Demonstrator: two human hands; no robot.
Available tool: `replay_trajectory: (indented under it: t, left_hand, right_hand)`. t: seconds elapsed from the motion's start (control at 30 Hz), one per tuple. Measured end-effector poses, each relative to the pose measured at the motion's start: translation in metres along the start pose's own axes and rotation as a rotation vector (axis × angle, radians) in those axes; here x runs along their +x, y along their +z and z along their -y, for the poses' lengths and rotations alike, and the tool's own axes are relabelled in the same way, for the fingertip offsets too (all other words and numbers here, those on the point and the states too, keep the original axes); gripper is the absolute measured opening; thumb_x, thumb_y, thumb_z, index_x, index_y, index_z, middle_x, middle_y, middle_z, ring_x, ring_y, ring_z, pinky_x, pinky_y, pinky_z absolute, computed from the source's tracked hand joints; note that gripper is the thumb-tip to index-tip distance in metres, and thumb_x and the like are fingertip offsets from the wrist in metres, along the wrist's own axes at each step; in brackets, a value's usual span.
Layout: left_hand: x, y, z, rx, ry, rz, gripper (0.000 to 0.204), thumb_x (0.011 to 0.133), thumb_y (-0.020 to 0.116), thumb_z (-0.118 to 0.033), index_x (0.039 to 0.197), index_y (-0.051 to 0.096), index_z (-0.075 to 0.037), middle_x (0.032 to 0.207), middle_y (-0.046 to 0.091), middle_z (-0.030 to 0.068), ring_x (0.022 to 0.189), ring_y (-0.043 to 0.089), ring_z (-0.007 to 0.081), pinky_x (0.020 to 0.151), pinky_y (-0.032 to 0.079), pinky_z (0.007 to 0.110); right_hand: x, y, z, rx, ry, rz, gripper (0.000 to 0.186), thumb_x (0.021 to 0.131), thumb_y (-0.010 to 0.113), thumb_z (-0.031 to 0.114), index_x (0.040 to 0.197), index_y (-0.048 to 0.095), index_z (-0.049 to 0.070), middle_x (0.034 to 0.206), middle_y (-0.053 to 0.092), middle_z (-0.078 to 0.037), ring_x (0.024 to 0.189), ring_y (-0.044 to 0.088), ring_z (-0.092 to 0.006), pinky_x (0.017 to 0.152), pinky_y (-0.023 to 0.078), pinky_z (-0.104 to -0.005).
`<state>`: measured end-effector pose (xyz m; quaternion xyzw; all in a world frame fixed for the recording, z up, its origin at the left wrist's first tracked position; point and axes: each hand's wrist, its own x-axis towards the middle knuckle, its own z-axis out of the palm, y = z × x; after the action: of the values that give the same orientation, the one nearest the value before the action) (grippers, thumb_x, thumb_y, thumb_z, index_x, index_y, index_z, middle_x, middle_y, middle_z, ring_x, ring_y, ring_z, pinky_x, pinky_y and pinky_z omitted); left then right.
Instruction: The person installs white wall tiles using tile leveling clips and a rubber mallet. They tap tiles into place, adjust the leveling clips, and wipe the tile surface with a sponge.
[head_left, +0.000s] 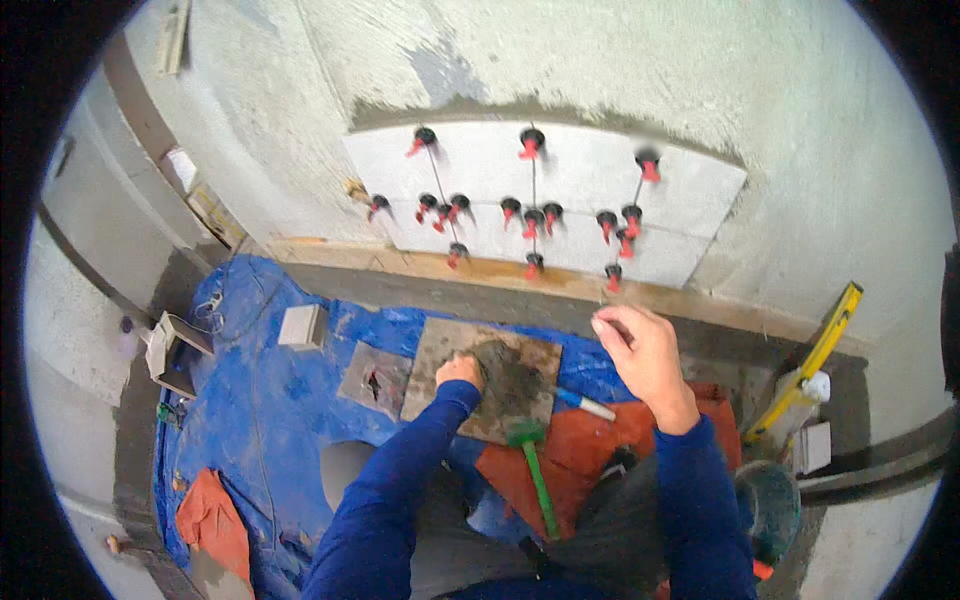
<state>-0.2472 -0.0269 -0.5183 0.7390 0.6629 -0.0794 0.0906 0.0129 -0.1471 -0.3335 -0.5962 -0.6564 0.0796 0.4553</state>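
Note:
My left hand (460, 373) is closed at the edge of a heap of grey mortar (507, 375) on a square board (428, 345). Whatever it grips is hidden under the fingers. Raised in front of the wall, my right hand (648, 362) has thumb and forefinger drawn together; something tiny may be between them, too small to name. Above it, white tiles (590, 160) are set on the wall in two rows. Several black tile levelers with red handles (531, 142) sit along their joints. A green mallet (538, 480) leans against the board's near edge.
A wooden batten (400, 262) runs beneath the tiles. Blue sheeting (290, 400) and an orange cloth (590, 450) cover the floor. A smaller plate (376, 378), a pale block (303, 327) and a blue-and-white tool (585, 403) lie around. At right are a yellow level (815, 350) and a bucket (768, 505).

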Motion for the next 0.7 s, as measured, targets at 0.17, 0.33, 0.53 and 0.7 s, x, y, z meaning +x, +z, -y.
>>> replay_trajectory:
  t: [0.17,0.33,0.53,0.7]
  left_hand:
    - [0.003,-0.038,0.015,-0.312,0.154,-0.175,0.032,0.092,0.068,-0.036,0.097,0.077,-0.006,0.096,0.075,0.0213,0.094,0.073,0.0404,0.084,0.058,0.049]
    - [0.010,-0.137,0.014,-0.707,0.463,-0.694,0.017,0.089,0.072,-0.020,0.089,0.074,-0.002,0.086,0.072,0.0218,0.083,0.071,0.0398,0.077,0.055,0.047]
    - [0.039,-0.195,0.049,-1.001,0.187,-0.741,0.020,0.091,0.073,-0.021,0.092,0.074,-0.001,0.081,0.072,0.0169,0.072,0.071,0.0295,0.071,0.055,0.041]
    - [0.044,-0.194,0.063,-0.909,0.137,-0.867,0.022,0.089,0.075,-0.024,0.092,0.074,-0.002,0.086,0.073,0.0174,0.081,0.071,0.0338,0.076,0.055,0.044]
  right_hand:
    - [0.000,-0.007,-0.002,0.043,0.067,-0.002,0.014,0.093,0.073,0.014,0.101,0.074,0.003,0.089,0.073,-0.015,0.073,0.072,-0.0247,0.065,0.055,-0.0355]
    - [0.003,0.000,-0.012,0.063,0.108,-0.020,0.015,0.093,0.074,0.015,0.101,0.074,0.002,0.083,0.072,-0.014,0.069,0.070,-0.0215,0.064,0.054,-0.0339]
    - [0.006,0.019,-0.018,0.053,0.197,0.045,0.016,0.093,0.074,0.016,0.100,0.074,0.001,0.083,0.072,-0.014,0.070,0.069,-0.0205,0.066,0.053,-0.0337]
    - [0.007,0.037,-0.028,-0.024,0.113,0.115,0.018,0.092,0.074,0.017,0.101,0.073,0.001,0.086,0.073,-0.015,0.073,0.071,-0.0244,0.068,0.054,-0.0351]
